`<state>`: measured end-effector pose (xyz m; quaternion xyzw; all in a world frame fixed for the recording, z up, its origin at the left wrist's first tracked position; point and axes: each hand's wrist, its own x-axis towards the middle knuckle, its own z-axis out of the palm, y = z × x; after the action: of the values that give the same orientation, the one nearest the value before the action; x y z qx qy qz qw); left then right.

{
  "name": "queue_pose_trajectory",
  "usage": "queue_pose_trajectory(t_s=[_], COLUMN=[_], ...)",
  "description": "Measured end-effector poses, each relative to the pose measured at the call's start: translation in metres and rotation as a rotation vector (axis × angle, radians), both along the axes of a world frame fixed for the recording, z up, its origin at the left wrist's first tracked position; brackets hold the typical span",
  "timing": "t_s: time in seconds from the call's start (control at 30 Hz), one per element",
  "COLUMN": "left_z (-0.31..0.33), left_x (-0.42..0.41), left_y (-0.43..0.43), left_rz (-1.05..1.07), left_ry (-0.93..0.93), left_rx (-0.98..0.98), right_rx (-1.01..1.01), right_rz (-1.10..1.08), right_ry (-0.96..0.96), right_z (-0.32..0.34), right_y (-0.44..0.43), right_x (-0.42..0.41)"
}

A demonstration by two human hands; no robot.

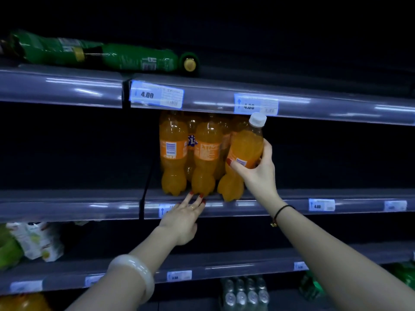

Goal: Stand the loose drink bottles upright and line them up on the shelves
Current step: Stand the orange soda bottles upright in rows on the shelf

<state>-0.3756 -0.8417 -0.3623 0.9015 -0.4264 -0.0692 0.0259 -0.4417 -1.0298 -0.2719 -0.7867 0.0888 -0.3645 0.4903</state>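
The right hand (258, 171) wraps thumb and fingers round the middle of an orange bottle (247, 142). It is tilted, cap to the right, with its base at the middle shelf's (67, 207) front edge, just right of the standing row (205, 158). Whether the base touches the shelf is unclear. The tilt likely lets the cap pass under the top shelf (56, 84). The left hand (182, 218) grasps nothing: its straight fingertips rest at the front bottles' feet, probably steadying them. Green bottles (134, 56) lie flat on the top shelf, not yet stood up.
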Motion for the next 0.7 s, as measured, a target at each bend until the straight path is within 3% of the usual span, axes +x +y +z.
queue_pose_trajectory(t_s=[0.37, 0.7], left_z=[0.003, 0.002], left_x=[-0.006, -0.003], left_y=[-0.002, -0.003], left_rz=[0.026, 0.029], left_ry=[0.074, 0.105], left_rx=[-0.028, -0.053], right_rx=[-0.164, -0.034], right_rz=[0.050, 0.113], right_ry=[0.028, 0.352], right_z=[-0.015, 0.021], right_y=[-0.003, -0.026], right_x=[-0.008, 0.040])
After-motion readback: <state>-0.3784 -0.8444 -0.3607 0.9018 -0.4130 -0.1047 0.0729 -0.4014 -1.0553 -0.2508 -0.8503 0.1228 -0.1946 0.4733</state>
